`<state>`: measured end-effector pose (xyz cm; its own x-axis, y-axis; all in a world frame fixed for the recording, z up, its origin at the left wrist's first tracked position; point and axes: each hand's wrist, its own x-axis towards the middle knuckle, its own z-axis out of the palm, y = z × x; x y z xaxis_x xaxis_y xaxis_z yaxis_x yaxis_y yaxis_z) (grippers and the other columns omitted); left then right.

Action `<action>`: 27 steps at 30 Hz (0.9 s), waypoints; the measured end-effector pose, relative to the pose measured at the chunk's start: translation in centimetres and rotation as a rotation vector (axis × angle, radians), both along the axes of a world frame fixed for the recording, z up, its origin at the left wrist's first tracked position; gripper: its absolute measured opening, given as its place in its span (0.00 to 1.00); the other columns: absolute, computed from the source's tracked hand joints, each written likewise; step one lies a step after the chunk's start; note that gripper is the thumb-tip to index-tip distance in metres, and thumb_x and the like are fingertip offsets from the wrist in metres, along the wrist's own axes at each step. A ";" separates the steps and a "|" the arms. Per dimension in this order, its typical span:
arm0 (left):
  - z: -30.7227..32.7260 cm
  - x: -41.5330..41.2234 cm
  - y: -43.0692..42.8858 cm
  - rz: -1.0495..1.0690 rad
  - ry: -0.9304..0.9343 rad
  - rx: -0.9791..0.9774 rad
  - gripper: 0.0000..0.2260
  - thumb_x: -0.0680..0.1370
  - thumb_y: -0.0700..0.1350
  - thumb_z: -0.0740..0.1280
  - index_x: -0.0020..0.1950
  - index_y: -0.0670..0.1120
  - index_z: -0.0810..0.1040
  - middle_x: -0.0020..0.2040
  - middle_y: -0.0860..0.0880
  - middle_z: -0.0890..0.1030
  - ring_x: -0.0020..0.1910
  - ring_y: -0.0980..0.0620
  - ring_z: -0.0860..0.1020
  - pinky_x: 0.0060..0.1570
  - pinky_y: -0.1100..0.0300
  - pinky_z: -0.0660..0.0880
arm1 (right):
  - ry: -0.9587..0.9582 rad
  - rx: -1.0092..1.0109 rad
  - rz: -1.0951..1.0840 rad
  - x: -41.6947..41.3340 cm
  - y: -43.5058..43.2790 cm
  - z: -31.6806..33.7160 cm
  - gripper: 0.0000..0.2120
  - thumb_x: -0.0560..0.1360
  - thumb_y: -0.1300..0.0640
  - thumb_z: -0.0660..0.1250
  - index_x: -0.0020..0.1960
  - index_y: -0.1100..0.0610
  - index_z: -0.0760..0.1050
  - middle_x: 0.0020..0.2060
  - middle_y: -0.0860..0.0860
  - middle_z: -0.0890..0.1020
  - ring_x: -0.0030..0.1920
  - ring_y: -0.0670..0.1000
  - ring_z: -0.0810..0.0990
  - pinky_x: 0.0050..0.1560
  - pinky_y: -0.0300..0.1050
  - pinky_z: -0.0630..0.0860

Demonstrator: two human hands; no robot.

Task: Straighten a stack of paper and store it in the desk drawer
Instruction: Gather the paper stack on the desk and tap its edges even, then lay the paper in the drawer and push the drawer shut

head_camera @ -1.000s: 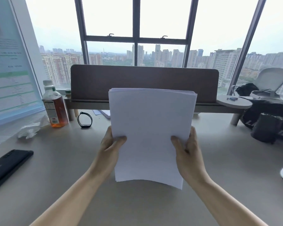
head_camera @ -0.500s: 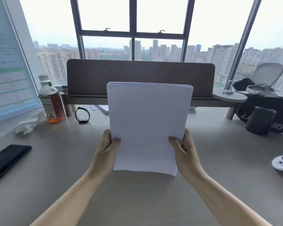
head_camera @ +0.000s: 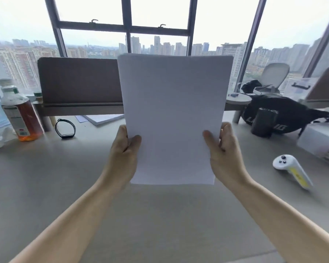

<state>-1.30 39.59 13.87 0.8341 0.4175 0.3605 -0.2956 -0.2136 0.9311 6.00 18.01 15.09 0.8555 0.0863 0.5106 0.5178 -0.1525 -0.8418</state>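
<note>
Both hands, left hand point(head_camera: 124, 155) and right hand point(head_camera: 224, 154), clamp the paper stack point(head_camera: 174, 118) upright above the desk point(head_camera: 160, 224), edges roughly flush (top slightly fanned); storing remains, drawer not in view.

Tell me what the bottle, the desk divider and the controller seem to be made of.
Bottle: clear plastic, probably; the amber drink shows through, with a printed label.
Divider: brown fabric or felt, by its matte, soft look.
Controller: smooth white plastic with a yellow patch.
</note>
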 end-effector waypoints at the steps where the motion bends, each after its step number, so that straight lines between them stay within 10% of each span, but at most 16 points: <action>1: 0.9 0.5 -1.6 -0.042 0.000 -0.024 0.10 0.85 0.35 0.57 0.57 0.46 0.76 0.45 0.61 0.87 0.45 0.60 0.84 0.45 0.63 0.79 | -0.012 0.015 -0.009 -0.2 -1.9 1.2 0.05 0.81 0.62 0.63 0.48 0.58 0.67 0.41 0.55 0.78 0.38 0.45 0.76 0.41 0.44 0.72; 9: 3.0 1.7 -20.7 -0.388 0.122 -0.087 0.07 0.80 0.39 0.59 0.52 0.49 0.74 0.47 0.46 0.85 0.42 0.52 0.83 0.46 0.49 0.82 | 0.230 -0.011 -0.299 -4.6 -22.3 4.7 0.02 0.75 0.54 0.65 0.46 0.47 0.74 0.49 0.60 0.84 0.47 0.59 0.83 0.53 0.63 0.79; 15: -1.0 -1.9 -36.0 -0.621 0.250 0.007 0.07 0.85 0.40 0.56 0.62 0.42 0.69 0.48 0.50 0.81 0.40 0.55 0.80 0.40 0.60 0.77 | 0.462 -0.106 -0.544 -10.7 -37.8 1.9 0.05 0.78 0.57 0.65 0.54 0.55 0.76 0.54 0.61 0.84 0.52 0.62 0.85 0.55 0.60 0.80; 20: -7.9 -4.8 -45.2 -0.780 0.476 0.076 0.06 0.82 0.47 0.58 0.57 0.48 0.71 0.52 0.46 0.84 0.51 0.42 0.84 0.53 0.39 0.81 | 0.713 -0.267 -0.646 -15.6 -46.9 -2.7 0.04 0.80 0.59 0.63 0.53 0.56 0.75 0.46 0.58 0.84 0.43 0.59 0.85 0.41 0.52 0.81; 27: -15.1 -4.3 -50.0 -0.900 0.771 0.153 0.09 0.78 0.48 0.66 0.56 0.50 0.79 0.53 0.48 0.87 0.49 0.46 0.87 0.49 0.43 0.85 | 0.968 -0.424 -0.639 -16.0 -52.4 -10.2 0.04 0.78 0.60 0.63 0.53 0.58 0.74 0.45 0.54 0.82 0.39 0.51 0.82 0.31 0.41 0.74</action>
